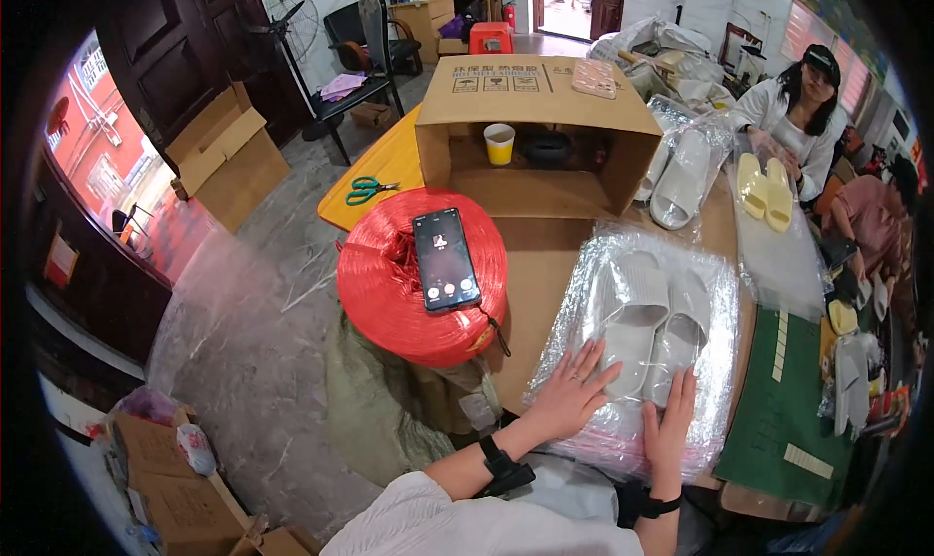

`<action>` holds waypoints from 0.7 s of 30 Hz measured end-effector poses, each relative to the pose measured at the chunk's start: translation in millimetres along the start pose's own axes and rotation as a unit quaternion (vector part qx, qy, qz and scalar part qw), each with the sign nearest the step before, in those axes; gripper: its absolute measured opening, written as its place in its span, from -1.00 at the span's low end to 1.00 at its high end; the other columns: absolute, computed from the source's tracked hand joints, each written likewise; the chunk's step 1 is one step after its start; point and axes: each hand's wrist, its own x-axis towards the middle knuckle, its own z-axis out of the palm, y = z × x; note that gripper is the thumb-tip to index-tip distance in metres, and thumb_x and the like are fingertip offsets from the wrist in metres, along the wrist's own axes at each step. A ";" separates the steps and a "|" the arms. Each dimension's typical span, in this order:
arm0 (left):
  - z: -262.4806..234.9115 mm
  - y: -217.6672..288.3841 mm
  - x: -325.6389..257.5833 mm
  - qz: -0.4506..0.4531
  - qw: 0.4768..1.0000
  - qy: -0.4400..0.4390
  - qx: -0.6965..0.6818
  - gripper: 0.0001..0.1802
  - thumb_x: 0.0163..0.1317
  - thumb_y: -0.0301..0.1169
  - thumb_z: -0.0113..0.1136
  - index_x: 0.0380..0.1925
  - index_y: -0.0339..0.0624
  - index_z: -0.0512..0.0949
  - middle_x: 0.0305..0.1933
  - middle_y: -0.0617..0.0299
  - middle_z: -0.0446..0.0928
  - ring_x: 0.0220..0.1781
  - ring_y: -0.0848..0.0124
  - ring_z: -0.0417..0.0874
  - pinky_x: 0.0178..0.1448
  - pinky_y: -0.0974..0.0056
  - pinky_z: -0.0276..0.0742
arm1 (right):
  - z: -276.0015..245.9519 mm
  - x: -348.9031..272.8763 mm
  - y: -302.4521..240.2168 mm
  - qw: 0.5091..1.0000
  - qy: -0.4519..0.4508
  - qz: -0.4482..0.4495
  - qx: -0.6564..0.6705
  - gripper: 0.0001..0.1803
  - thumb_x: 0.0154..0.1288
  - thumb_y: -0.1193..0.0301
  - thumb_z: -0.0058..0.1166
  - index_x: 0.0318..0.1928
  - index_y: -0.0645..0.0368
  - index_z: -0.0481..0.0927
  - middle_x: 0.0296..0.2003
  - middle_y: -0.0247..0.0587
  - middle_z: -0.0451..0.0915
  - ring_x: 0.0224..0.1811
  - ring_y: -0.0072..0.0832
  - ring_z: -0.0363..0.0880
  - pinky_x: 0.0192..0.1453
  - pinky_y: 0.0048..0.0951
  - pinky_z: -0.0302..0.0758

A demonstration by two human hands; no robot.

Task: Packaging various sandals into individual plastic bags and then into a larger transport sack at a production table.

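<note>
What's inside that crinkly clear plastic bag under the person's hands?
A pair of white slippers lies side by side inside the clear plastic bag. Both hands, left hand and right hand, cover the heel ends.

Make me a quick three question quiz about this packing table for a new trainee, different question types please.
1. True or false: the left hand and right hand both rest on the clear bag of pale slippers.
2. The phone lies on: A) the open cardboard box B) the red twine spool C) the green mat.
3. Fill in: the scissors have ____ handles.

Key: 1 true; 2 B; 3 green.
</note>
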 end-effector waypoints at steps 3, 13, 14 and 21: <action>6.7 -3.2 -3.1 -0.021 0.998 0.041 -0.029 -0.13 0.39 -0.09 0.11 0.55 -0.19 -0.01 0.65 -0.24 -0.28 0.68 -0.14 -0.21 0.65 -0.13 -0.17 | -1.8 -1.3 3.4 1.000 0.006 -0.027 0.011 -0.19 0.40 0.25 0.12 0.54 0.20 0.09 0.58 0.12 -0.03 0.61 0.13 -0.07 0.61 0.05 -0.04; -3.3 -5.8 12.4 -0.177 0.975 0.039 -0.127 0.17 0.27 0.08 0.23 0.51 -0.53 -0.18 0.58 -0.48 -0.20 0.64 -0.29 -0.18 0.65 -0.12 -0.20 | -30.7 10.2 8.9 0.984 0.156 0.076 -0.048 -0.38 0.42 0.28 0.16 0.35 0.37 0.34 0.23 0.19 0.39 0.29 0.07 0.32 0.39 0.01 0.23; -7.3 -2.3 13.5 -0.182 0.975 0.041 -0.123 0.16 0.27 0.11 0.21 0.51 -0.52 -0.15 0.57 -0.51 -0.15 0.63 -0.30 -0.13 0.65 -0.11 -0.17 | -23.7 12.8 14.5 0.978 0.182 0.065 -0.083 -0.32 0.35 0.19 0.24 0.30 0.42 0.38 0.15 0.20 0.43 0.21 0.08 0.35 0.33 0.00 0.28; -1.1 -1.9 11.8 -0.155 0.984 0.052 -0.073 0.06 0.30 0.15 0.17 0.45 -0.55 0.06 0.56 -0.52 -0.15 0.62 -0.31 -0.12 0.64 -0.10 -0.13 | -18.6 25.5 -0.5 0.988 0.082 0.124 -0.029 -0.30 0.17 0.11 0.37 0.14 0.43 0.54 -0.04 0.14 0.51 0.06 0.01 0.40 0.20 -0.06 0.37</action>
